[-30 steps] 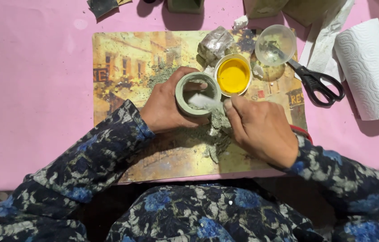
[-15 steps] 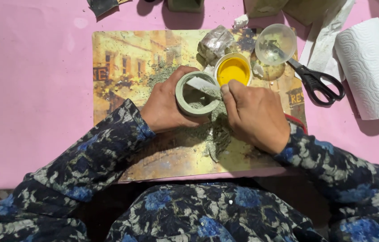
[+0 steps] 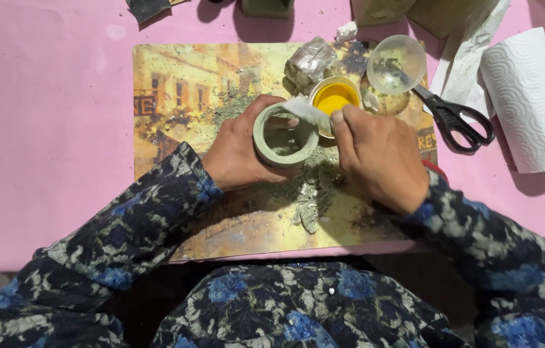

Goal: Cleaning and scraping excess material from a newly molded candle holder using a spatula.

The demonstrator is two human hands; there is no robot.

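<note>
Pink table all around, with a picture placemat laid in the middle as the work surface. Left hand is wrapped around a small grey-green clay cup, fingers curled on its wall, holding it tilted so the opening faces up at the camera. Right hand is at 3 o'clock from the cup, thumb and fingers pinching a pale scrap of sandpaper that lies across the cup's rim at about 1 o'clock. Grey dust and crumbs sit on the mat at 6 o'clock from the cup. Yellow-filled little pot is just beside the rim at 1 o'clock, clear bowl beyond it. Black scissors and a paper towel roll are off at 3 o'clock.
</note>
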